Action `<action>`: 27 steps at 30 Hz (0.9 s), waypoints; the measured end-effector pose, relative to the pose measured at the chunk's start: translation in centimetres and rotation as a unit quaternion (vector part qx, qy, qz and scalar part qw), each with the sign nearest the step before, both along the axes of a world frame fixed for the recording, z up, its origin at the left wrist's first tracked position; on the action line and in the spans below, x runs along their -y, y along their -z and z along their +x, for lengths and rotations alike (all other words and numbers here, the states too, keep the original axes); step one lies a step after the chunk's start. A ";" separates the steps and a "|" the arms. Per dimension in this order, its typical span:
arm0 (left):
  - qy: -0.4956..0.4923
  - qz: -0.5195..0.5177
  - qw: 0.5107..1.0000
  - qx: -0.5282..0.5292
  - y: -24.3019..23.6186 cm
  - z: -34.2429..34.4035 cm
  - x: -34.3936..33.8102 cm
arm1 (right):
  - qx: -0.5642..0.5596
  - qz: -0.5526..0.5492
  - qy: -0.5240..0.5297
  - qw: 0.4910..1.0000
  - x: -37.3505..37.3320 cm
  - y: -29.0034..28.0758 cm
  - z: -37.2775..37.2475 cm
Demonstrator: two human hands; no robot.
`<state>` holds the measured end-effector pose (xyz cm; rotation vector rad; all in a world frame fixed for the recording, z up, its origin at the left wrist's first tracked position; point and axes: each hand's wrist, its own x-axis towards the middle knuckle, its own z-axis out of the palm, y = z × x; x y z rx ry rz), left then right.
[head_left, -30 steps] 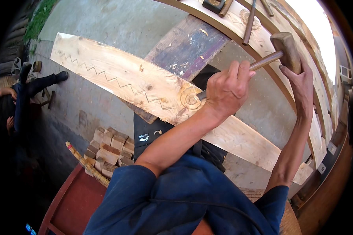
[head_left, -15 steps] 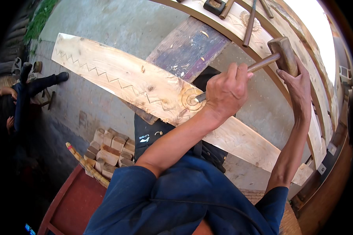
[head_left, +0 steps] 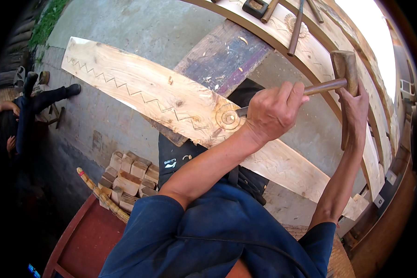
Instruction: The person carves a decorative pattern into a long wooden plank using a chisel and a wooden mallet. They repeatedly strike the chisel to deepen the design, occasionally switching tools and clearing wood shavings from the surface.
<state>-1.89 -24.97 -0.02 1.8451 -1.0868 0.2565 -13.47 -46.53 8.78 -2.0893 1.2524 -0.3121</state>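
Observation:
A long pale plank (head_left: 139,88) crosses in front of me, with zigzag lines cut along it. Concentric rings (head_left: 228,116) are carved near its middle. My left hand (head_left: 273,111) is closed around a chisel (head_left: 326,87) with a brown wooden handle. The blade points left, its tip at the right edge of the rings. In my right hand (head_left: 355,109) is a wooden mallet (head_left: 345,67), its head at the butt of the chisel handle. Whether the two touch, I cannot tell. My right fingers are partly hidden behind the mallet.
Curved timbers (head_left: 310,48) at the upper right bear more chisels (head_left: 295,34) and a black ink box (head_left: 254,6). A dark board (head_left: 222,53) lies beneath the plank. Wood blocks (head_left: 127,178) are piled lower left, beside a red surface (head_left: 90,236). Another person (head_left: 14,116) sits far left.
My left hand has shifted slightly right and up, and the chisel lies flatter, its tip drawn toward the rings' right edge. The mallet has moved right and turned, so its handle now hangs into view.

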 end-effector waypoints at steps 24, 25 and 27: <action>-0.090 0.012 0.994 -0.055 0.6 1.3 0.6 | -0.007 -0.078 -0.113 0.990 3.6 -1.4 7.0; -0.089 0.016 0.994 -0.061 0.6 1.4 0.6 | -0.005 -0.064 -0.110 0.992 3.3 -1.4 7.3; -0.085 0.022 0.993 -0.072 0.5 1.5 0.5 | -0.002 -0.037 -0.101 0.994 2.6 -1.6 7.8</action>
